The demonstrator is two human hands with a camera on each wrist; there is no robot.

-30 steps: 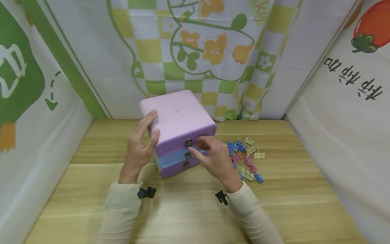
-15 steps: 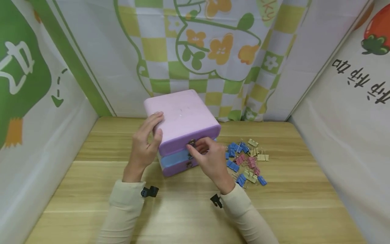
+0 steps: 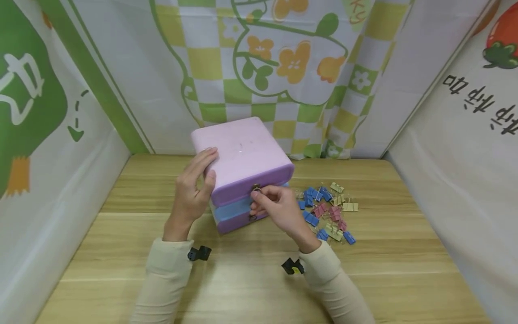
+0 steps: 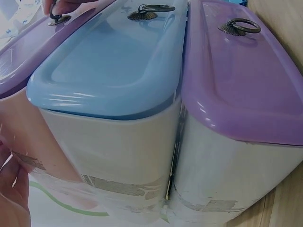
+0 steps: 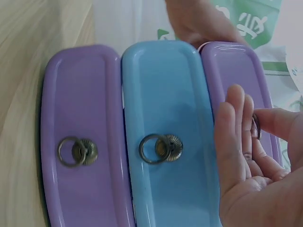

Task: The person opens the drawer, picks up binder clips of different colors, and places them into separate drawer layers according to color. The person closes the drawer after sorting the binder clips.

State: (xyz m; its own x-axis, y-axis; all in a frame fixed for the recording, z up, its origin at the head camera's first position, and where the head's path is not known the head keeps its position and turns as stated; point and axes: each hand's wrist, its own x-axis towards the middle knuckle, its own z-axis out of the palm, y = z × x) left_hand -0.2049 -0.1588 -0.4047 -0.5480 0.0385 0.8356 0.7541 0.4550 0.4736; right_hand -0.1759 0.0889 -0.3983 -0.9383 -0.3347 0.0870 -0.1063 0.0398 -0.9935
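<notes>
A small chest of drawers [image 3: 243, 153] with a pink top stands on the table, its front turned toward me. Its top drawer [image 5: 232, 66] is purple, the middle drawer [image 5: 163, 94] light blue, and the bottom drawer [image 5: 85, 104] purple, each with a round metal ring pull. My left hand [image 3: 190, 193] rests on the chest's left side and top, fingers extended. The thumb and index finger of my right hand [image 3: 283, 209] pinch the top drawer's ring pull [image 5: 256, 126]; its other fingers extend in front of the drawers. All three drawers look closed.
Several binder clips [image 3: 310, 219] in blue, pink and yellow lie scattered on the wooden table [image 3: 243, 279], right of the chest. A checkered curtain [image 3: 202, 63] hangs behind it. Printed fabric walls [image 3: 453, 180] stand on both sides.
My right hand has moved onto the top ring pull, and its thumb and finger have come together on it. My left hand stays on the chest. The head view has shifted slightly.
</notes>
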